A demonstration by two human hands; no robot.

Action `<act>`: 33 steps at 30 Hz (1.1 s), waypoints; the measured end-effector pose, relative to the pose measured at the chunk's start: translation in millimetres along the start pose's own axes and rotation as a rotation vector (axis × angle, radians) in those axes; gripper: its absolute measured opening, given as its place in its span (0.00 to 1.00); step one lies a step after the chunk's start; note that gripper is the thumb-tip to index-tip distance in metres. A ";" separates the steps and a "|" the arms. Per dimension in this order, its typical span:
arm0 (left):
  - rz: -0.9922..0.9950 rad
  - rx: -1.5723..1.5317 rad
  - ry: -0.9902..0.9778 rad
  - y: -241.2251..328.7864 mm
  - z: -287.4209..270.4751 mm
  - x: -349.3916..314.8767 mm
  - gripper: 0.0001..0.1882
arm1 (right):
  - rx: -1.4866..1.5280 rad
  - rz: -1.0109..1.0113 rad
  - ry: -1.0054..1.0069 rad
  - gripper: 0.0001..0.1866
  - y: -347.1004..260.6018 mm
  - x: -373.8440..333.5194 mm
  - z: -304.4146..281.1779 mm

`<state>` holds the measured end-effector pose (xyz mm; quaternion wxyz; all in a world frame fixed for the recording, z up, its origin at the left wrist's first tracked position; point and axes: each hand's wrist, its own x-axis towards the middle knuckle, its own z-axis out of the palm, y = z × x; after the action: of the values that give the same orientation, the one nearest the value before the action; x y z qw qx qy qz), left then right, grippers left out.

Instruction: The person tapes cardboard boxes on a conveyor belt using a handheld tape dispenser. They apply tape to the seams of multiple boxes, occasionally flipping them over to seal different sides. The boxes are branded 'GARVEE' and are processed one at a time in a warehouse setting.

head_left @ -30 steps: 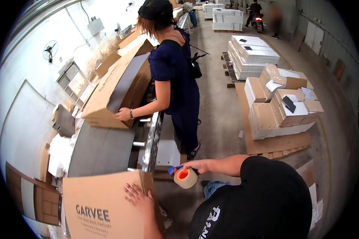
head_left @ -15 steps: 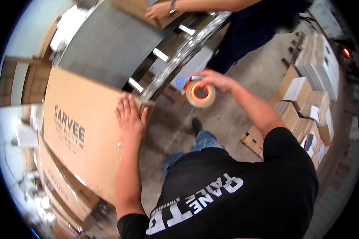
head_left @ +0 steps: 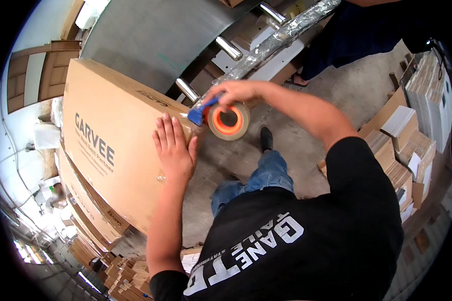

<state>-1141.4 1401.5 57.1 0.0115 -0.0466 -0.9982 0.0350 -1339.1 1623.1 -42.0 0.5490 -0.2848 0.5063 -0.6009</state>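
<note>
My left hand (head_left: 175,149) lies flat on the side of a large brown cardboard box (head_left: 120,125), near its right corner. The fingers are stretched out and the thumb stands apart. In my right hand (head_left: 235,92) is a tape dispenser (head_left: 227,130) with a blue head and a roll of tape on an orange core. Its blue end is at the box's upper right corner, close to my left fingertips. Whether the tape touches the cardboard I cannot tell.
Beyond the box is a grey metal table (head_left: 160,35) beside a frame with shiny rollers (head_left: 229,48) and a film-wrapped rail (head_left: 281,37). Another person's dark clothing (head_left: 351,35) shows at the top right. Stacked cartons (head_left: 407,135) stand at right, more boxes (head_left: 93,213) at lower left.
My right hand has brought the tape dispenser left to the box's corner. My left hand stays flat on the box. The other person's arm at the top has mostly left the view.
</note>
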 end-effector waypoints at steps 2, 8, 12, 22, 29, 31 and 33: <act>-0.009 -0.017 -0.002 -1.5 -1.0 -7.3 0.38 | -0.033 -0.065 -0.027 0.31 19.4 -26.9 17.5; -0.011 -0.043 -0.013 -1.9 -0.3 -11.1 0.39 | -0.300 -0.351 0.167 0.28 52.8 -19.8 114.6; 0.053 -0.092 -0.007 -4.2 -5.1 6.0 0.37 | -0.884 -0.339 -0.150 0.24 42.6 -21.4 187.8; 0.195 -0.302 -0.019 -44.9 -18.2 -16.0 0.59 | 0.346 -0.118 0.391 0.27 -54.1 -48.0 3.5; 0.277 -0.436 -0.037 -68.3 5.1 -11.0 0.65 | 0.319 0.067 0.245 0.09 -29.7 -15.7 60.6; 0.375 -0.500 -0.052 -77.2 9.0 -8.1 0.61 | 0.320 0.007 0.364 0.11 -19.2 -44.6 103.1; 0.506 -0.551 -0.063 -84.1 -7.0 -6.4 0.56 | 0.297 -0.128 0.544 0.21 -20.0 -49.0 155.8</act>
<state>-1142.6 1317.9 69.9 -0.0415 -0.2922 -0.9269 -0.2320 -1195.1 1621.2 37.5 0.3901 -0.0618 0.5224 -0.7557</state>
